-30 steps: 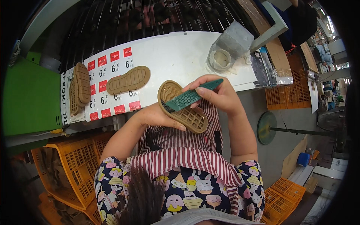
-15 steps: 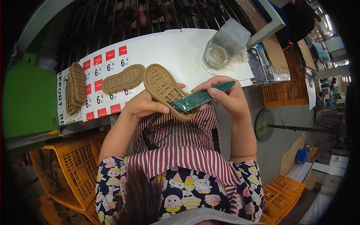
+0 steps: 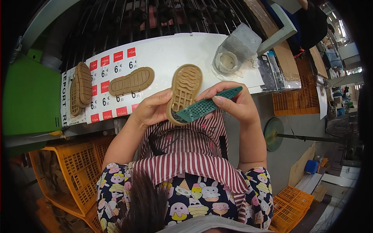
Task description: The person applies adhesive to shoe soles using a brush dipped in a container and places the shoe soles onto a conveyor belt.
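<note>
My left hand (image 3: 152,108) grips a tan rubber shoe sole (image 3: 187,83) by its side, its hollow, ribbed inner face turned up. In my right hand (image 3: 236,104) is a flat green plastic strip with a grid pattern (image 3: 208,107), pinched between thumb and fingers. The strip's slanted tip reaches over the near end of the sole, where a dark wet-looking patch shows; whether it touches cannot be told. Another sole (image 3: 131,80) lies flat on the white printed sheet (image 3: 175,48), and further left two more soles (image 3: 82,85) overlap.
A cloudy container (image 3: 244,39) with a round, white-crusted opening lies tilted at the sheet's right. Dark rods run behind the table. Orange crates (image 3: 77,174) stand below left and right (image 3: 293,202). A green panel (image 3: 31,93) borders the left.
The held sole has turned more upright and its far end has swung right. My left fingers have shifted along its side. The strip has stayed over its near end.
</note>
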The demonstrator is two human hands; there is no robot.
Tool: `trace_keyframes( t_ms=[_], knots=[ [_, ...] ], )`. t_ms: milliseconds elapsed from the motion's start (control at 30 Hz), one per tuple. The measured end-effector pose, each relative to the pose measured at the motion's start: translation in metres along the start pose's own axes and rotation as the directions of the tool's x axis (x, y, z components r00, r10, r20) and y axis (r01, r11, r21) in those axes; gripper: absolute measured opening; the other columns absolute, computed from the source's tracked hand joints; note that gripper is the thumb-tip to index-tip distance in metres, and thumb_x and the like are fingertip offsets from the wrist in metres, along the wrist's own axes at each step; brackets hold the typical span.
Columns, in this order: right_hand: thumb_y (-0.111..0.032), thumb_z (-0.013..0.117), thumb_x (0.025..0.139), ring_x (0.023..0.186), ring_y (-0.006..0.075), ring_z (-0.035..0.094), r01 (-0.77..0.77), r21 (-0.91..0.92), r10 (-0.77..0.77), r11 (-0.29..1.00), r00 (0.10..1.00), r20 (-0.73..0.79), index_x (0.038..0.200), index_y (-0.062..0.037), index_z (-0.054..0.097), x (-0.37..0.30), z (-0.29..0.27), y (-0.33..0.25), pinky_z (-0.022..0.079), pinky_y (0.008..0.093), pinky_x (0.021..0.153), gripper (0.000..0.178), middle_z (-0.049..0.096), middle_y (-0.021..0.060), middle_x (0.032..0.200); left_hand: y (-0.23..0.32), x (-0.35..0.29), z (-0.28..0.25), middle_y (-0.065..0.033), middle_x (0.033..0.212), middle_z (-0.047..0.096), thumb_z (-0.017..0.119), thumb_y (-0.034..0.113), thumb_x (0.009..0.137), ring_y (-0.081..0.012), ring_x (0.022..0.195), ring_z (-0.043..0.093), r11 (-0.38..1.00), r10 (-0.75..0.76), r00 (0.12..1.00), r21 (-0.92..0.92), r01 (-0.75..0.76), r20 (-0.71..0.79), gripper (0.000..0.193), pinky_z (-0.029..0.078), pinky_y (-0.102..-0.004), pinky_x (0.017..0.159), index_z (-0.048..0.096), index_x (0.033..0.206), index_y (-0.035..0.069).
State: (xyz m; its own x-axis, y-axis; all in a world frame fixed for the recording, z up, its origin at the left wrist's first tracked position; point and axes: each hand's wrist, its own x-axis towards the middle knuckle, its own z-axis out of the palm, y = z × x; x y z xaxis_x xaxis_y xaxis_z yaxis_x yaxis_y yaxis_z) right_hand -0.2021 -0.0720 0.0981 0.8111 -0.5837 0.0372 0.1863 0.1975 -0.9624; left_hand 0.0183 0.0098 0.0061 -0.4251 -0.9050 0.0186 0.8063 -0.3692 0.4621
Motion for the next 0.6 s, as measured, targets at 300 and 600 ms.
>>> trace_keyframes(
  t_ms=[300, 600],
  knots=[
    [-0.006, 0.055, 0.086, 0.087, 0.0211, 0.065, -0.099, -0.209, 0.166, 0.973, 0.927, 0.335, 0.095, 0.0065, 0.061, 0.024, -0.008, -0.024, 0.057, 0.0269, 0.065, 0.016, 0.064, 0.0186, 0.098, -0.008, 0.007, 0.009, -0.0216, 0.118, 0.054, 0.030, 0.029, 0.098, -0.0290, 0.103, 0.058, 0.984, -0.179, 0.977, 0.009, 0.179, 0.116, 0.048, 0.049, -0.0387, 0.089, 0.036, 0.131, -0.006],
    [-0.005, 0.053, 0.087, 0.085, 0.0191, 0.064, -0.052, -0.369, 0.075, 0.928, 0.996, 0.046, 0.097, 0.0052, 0.061, 0.012, -0.025, -0.034, 0.055, 0.0262, 0.067, 0.016, 0.065, 0.0174, 0.098, -0.007, -0.004, 0.005, -0.0247, 0.108, 0.058, 0.021, 0.034, 0.099, -0.0304, 0.093, 0.063, 0.992, -0.080, 0.995, 0.100, 0.074, 0.061, 0.053, 0.052, -0.0359, 0.081, 0.036, 0.130, -0.006]
  ],
)
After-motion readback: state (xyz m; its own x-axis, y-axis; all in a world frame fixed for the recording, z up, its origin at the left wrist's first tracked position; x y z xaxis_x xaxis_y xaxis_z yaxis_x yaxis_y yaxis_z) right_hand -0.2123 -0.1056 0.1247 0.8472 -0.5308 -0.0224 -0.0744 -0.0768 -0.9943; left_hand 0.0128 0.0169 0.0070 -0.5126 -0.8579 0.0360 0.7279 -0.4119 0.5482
